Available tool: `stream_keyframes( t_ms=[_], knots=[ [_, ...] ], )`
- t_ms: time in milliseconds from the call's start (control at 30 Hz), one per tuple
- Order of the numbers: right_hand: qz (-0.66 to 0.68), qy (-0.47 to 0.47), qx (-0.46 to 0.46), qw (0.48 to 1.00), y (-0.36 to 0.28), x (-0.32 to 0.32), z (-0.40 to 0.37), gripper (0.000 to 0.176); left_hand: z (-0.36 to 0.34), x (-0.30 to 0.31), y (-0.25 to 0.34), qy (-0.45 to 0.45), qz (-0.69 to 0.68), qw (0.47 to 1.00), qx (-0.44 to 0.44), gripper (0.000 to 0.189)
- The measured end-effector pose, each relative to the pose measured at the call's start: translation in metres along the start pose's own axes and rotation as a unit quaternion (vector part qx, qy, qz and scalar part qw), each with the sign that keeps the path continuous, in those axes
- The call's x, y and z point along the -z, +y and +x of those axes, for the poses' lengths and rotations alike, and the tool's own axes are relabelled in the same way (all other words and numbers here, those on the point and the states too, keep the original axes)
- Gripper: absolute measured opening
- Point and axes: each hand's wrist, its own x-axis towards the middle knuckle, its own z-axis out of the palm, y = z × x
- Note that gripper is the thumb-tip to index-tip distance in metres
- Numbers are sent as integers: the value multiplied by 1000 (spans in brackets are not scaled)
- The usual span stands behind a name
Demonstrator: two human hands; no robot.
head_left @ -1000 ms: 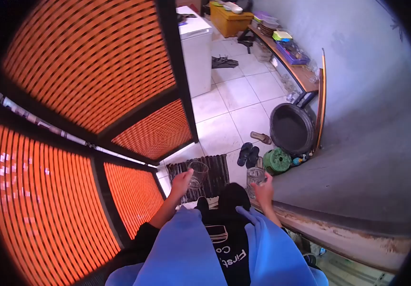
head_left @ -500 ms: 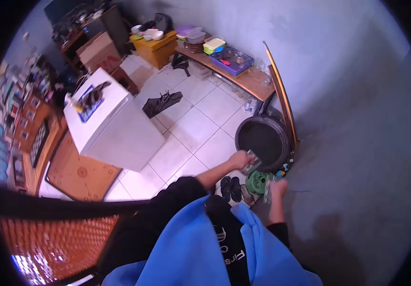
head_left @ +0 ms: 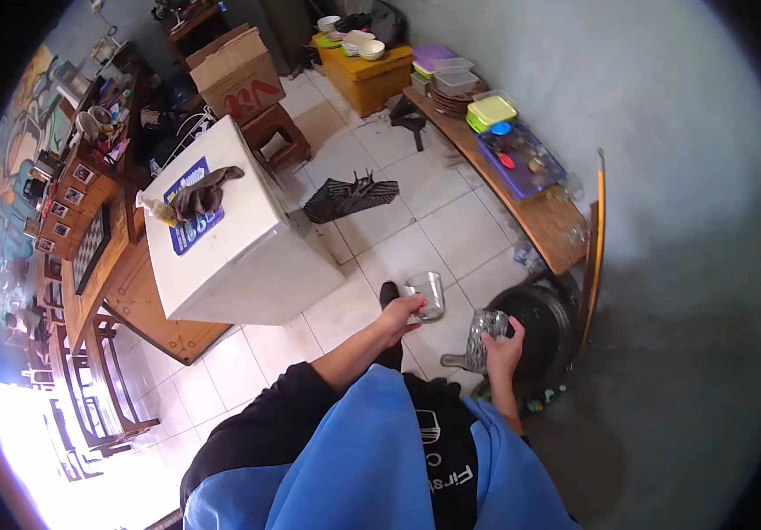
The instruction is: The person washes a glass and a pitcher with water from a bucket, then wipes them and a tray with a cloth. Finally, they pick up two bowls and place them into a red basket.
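My left hand (head_left: 401,316) is closed on a clear drinking glass (head_left: 431,296), gripping it from its left side above the tiled floor. In my right hand (head_left: 504,353) is a second clear glass (head_left: 481,337), which looks patterned or ribbed and is tilted. The two glasses are apart, side by side in front of my body. Behind the right hand, a round black tub (head_left: 544,327) rests on the floor and is partly covered by that hand.
To the left stands a white chest-like appliance (head_left: 261,274) with a dark cloth (head_left: 208,194) on top. A low wooden bench (head_left: 535,216) along the wall carries containers and a purple tray (head_left: 526,172). A striped dark cloth (head_left: 350,199) lies on the tiles. A yellow box (head_left: 358,79) stands farther back.
My view has swung left and my body has turned away from the black tub. Both hands still hold the glasses, which now show more clearly. The left one is over open tiles.
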Motion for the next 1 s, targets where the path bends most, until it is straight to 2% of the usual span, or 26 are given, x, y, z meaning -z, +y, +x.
stream_keyframes(
  t_ms=[33,100,133,233,300,367,433,533,633,700,733,800,833,900,967,1000],
  knots=[
    [0,-6,4,1000,-11,-20,19,62,2,10,19,5,-4,1000,-4,20],
    [63,-46,38,996,-43,-62,58,58,12,33,61,43,-24,996,-76,21],
    [31,-54,51,997,-64,-79,76,58,19,44,81,48,-55,994,-83,21],
    [37,-85,55,994,-108,-129,125,57,35,75,149,58,-148,985,-66,17],
    [25,-105,99,989,-140,-155,161,55,49,97,185,57,-155,984,-71,17],
    [50,-181,80,979,-164,-179,191,55,69,113,219,59,-158,983,-68,18],
    [71,-189,64,977,-190,-205,215,53,89,127,251,65,-152,983,-78,20],
    [94,-167,90,977,-212,-241,252,52,121,140,294,79,-183,977,-81,21],
    [93,-198,92,971,-230,-280,303,48,154,157,348,84,-199,971,-101,21],
    [172,-233,92,953,-238,-314,342,36,179,169,380,93,-204,968,-113,21],
    [173,-243,101,949,-245,-332,362,36,194,176,397,107,-195,969,-105,20],
    [245,-313,4,917,-267,-363,405,20,220,185,434,136,-199,966,-91,20],
    [244,-328,6,913,-282,-378,429,20,231,185,452,146,-207,962,-99,20],
    [196,-442,53,874,-309,-414,470,12,248,190,491,158,-279,941,-104,18],
    [203,-471,31,858,-332,-453,505,8,263,202,528,184,-286,933,-114,18],
    [155,-490,81,854,-340,-473,521,5,270,205,541,197,-298,926,-119,18]
  ],
)
